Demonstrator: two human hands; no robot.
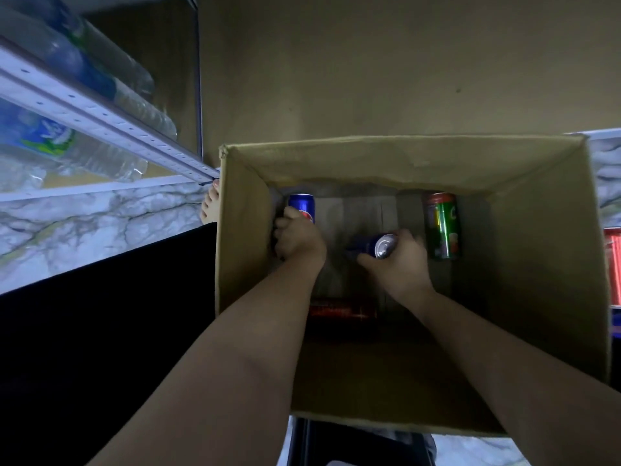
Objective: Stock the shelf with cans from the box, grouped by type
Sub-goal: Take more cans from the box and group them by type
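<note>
Both my arms reach down into an open cardboard box [242, 230]. My left hand [297, 238] is closed around a blue can [302, 205] lying at the box's far left. A second blue can [378, 247], its silver end facing up, is gripped by my right hand [400, 260] near the middle of the box floor. A green can [442, 225] lies on its side at the far right, untouched. A dark red can [339, 309] rests in shadow at the near side, between my forearms.
A metal shelf rail [100, 112] runs along the left, with plastic water bottles [84, 149] lying on the shelves above and below it. Marble floor [84, 216] and my bare foot [211, 205] show left of the box. Red cans [613, 264] sit at the right edge.
</note>
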